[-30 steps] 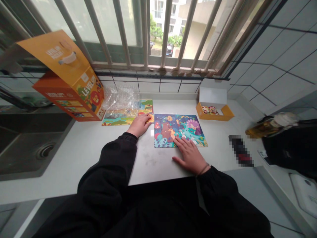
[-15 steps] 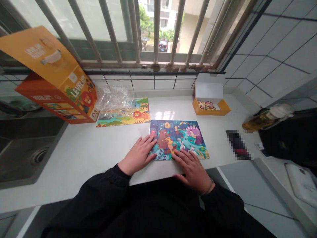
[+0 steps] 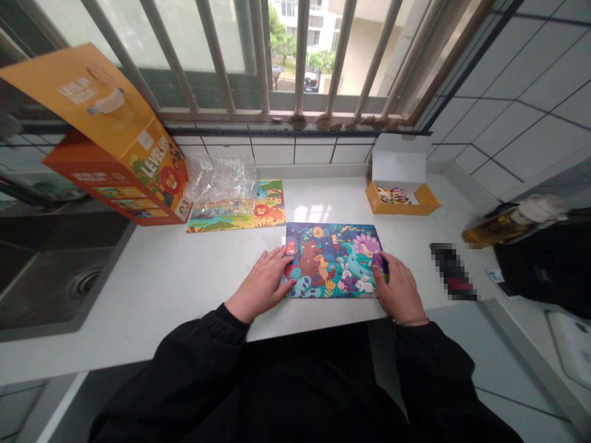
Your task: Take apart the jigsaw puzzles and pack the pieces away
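An animal-picture jigsaw puzzle (image 3: 339,261), its pieces joined into a rectangle, lies flat on the white counter in front of me. My left hand (image 3: 265,280) rests along its left edge, fingers stretched out and lying flat, the fingertips and thumb touching the pieces. At the opposite edge, my right hand (image 3: 399,286) has its thumb and bent fingers closed around the puzzle's right side. A dark purple part there (image 3: 378,266) looks slightly raised between them; whether it is a separate piece cannot be seen.
Behind, at the left, clear plastic wrap (image 3: 221,181) covers part of a yellow picture board (image 3: 270,212). An orange box (image 3: 157,178) stands beside the sink (image 3: 60,283). A small open yellow box (image 3: 406,206) holds loose pieces. Farther right are a blurred-out dark object (image 3: 452,271) and a bottle (image 3: 512,221).
My right hand has moved from the puzzle's lower middle to its right edge and closed there. My left hand stays at the left edge. The view has shifted slightly.
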Demonstrator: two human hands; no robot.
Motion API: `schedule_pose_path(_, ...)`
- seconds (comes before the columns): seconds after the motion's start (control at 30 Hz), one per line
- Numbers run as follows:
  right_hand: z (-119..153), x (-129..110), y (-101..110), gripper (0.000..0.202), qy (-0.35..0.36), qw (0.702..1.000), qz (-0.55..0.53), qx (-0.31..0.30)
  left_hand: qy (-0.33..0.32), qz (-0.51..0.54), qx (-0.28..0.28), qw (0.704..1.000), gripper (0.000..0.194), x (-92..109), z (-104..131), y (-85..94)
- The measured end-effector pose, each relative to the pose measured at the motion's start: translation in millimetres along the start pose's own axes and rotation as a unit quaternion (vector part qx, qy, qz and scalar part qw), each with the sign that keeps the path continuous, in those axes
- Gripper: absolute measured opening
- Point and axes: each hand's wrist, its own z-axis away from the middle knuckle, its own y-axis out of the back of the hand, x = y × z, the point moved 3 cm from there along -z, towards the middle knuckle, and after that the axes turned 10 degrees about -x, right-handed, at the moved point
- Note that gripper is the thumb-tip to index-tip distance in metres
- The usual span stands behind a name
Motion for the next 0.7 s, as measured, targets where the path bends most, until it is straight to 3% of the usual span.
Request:
schedule_pose_path(0.2, 6.9, 5.9, 0.1, 0.063, 0.028, 0.999, -0.008, -0.014, -0.009, 0.001, 0.001, 1.0, 0.054, 10.7, 15.3, -3.0)
schedule_pose_path(0.33, 16.1, -4.5, -2.3, 0.063, 0.051, 0.998, -0.017, -0.014, 0.015, -0.029, 0.022, 0.999, 0.052, 16.5, 37.4, -9.7)
schedule_pose_path(0.47, 24.9, -30.1, -8.0, 0.061, 0.069, 0.997, -0.023, -0.025, 0.038, -0.048, 0.042, 0.997, 0.046, 12.6, 66.3, -9.4)
schedule_pose_path(0.7, 33.3, -91.1, -19.5, 0.057, 0.105, 0.993, -0.007, -0.061, 0.065, -0.064, 0.073, 0.993, 0.046, -12.5, 127.1, 0.6)
